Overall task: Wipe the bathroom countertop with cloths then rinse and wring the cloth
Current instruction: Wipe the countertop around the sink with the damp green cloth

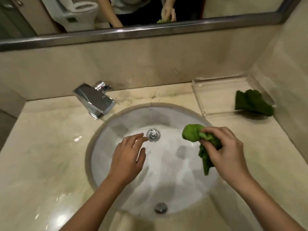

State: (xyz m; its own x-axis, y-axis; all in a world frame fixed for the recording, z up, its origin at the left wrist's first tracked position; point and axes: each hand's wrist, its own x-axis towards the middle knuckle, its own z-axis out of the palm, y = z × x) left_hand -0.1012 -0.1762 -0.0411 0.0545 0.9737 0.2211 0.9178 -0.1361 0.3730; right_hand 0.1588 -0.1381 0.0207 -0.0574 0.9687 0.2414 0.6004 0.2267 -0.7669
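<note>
Cloth point(193, 132) is bunched and gripped in the right hand point(223, 150) over the sink point(103, 139), the left hand point(128, 157) hovers spread and empty, so one-handed wringing may drip onto the tabletop point(41, 147).

The left hand point(126, 157) and right hand point(225, 150) were seen with bare forearms, while a pale top point(125, 7) over dark lower clothing point(141, 20) was reflected in the mirror point(150, 29).
</note>
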